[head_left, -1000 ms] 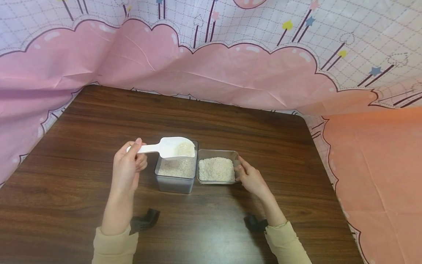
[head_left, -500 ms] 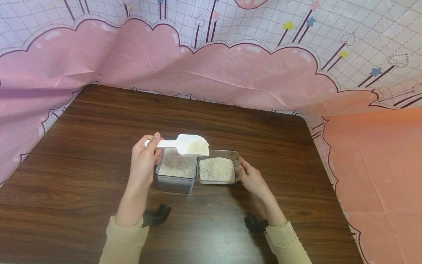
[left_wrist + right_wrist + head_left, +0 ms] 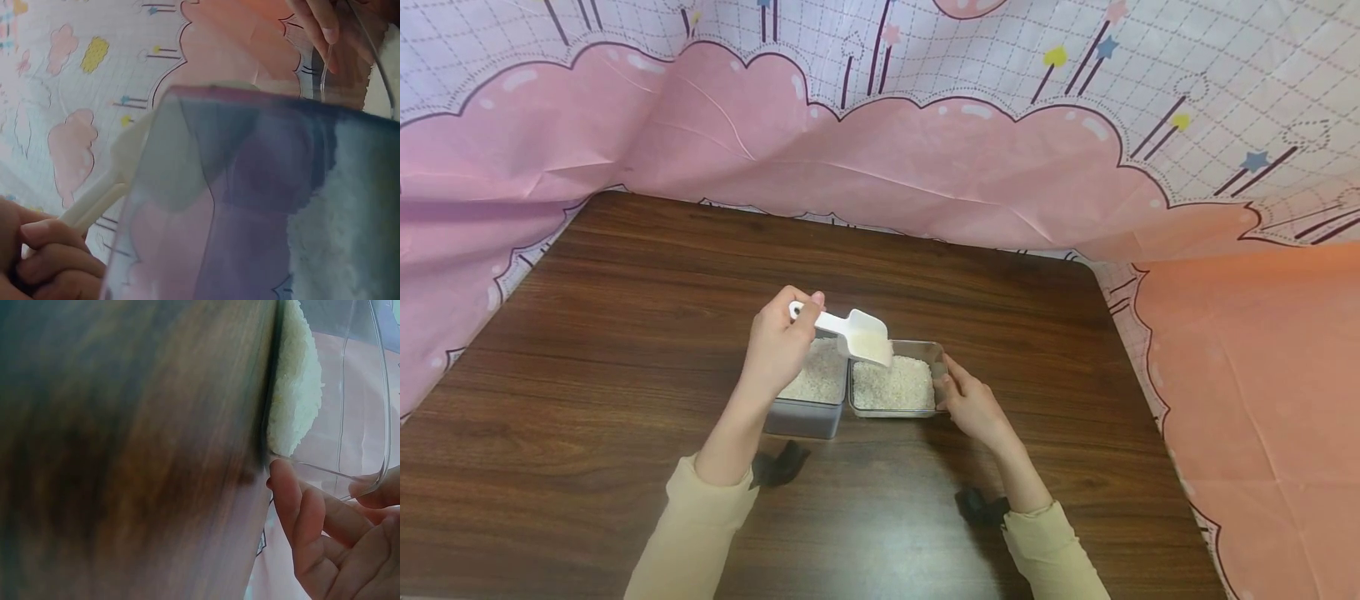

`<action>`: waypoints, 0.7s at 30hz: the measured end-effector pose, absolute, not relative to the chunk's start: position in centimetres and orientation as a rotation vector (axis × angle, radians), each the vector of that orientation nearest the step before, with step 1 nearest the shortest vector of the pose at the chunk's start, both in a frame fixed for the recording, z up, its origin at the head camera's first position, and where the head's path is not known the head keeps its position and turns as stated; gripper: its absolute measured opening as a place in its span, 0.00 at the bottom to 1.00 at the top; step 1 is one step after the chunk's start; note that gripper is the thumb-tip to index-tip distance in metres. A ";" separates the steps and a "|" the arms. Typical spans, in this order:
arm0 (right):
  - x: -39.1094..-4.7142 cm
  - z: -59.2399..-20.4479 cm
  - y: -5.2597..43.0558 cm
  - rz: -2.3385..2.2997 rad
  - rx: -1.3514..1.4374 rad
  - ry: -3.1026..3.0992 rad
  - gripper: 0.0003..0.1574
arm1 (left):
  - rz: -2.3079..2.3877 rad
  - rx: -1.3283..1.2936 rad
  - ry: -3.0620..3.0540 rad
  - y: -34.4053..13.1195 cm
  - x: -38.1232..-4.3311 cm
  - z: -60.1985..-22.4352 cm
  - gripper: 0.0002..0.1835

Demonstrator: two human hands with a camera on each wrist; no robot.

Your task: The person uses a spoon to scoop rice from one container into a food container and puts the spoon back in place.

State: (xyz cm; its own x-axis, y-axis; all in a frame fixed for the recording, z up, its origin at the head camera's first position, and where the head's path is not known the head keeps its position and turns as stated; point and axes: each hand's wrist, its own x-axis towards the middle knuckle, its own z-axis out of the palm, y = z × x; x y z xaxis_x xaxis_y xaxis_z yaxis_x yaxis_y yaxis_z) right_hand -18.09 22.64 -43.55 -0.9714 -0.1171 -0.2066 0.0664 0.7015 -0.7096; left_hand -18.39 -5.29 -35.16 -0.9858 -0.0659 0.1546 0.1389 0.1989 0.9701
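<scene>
My left hand [image 3: 781, 342] grips the handle of a white scoop [image 3: 831, 323] with some rice in it. The scoop tilts down to the right, its lip over the left part of a clear plastic box [image 3: 917, 347] holding a mound of rice [image 3: 295, 387]. My right hand [image 3: 973, 407] holds that box by its right side, the thumb at the rim and the fingers against the wall in the right wrist view. Left of it stands a taller, grey see-through container [image 3: 805, 418] with rice, partly hidden by my left hand. In the left wrist view its wall covers part of the scoop.
The two containers stand side by side on a dark wooden table [image 3: 625, 333]. A pink and white patterned cloth [image 3: 865, 158] hangs behind and beside the table. A black wrist mount [image 3: 781, 463] sits under my left wrist, another [image 3: 981, 507] by the right.
My left hand has carried the scoop to the right, from above the grey container to above the clear box, and tipped its lip downward. My right hand has stayed in place.
</scene>
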 end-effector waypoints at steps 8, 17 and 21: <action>-18.1 -43.4 22.6 -1.119 -0.040 2.674 0.32 | -1.569 -0.152 -2.516 -4.0 -18.2 -34.0 0.13; -18.1 -43.5 22.7 -1.127 -0.048 2.669 0.32 | -1.673 -0.117 -2.370 -4.2 -17.7 -33.8 0.12; -18.1 -43.5 22.7 -1.123 -0.051 2.672 0.32 | -1.829 -0.041 -2.217 -5.2 -17.5 -34.3 0.12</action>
State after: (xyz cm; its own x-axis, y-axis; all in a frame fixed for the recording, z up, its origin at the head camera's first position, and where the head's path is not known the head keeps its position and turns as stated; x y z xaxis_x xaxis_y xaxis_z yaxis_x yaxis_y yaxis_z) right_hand -18.10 22.74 -43.49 -0.9701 -0.1252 -0.2081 0.0610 0.7038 -0.7078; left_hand -17.52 -5.24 -34.30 -0.9643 -0.1462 0.2209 0.1891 0.2041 0.9605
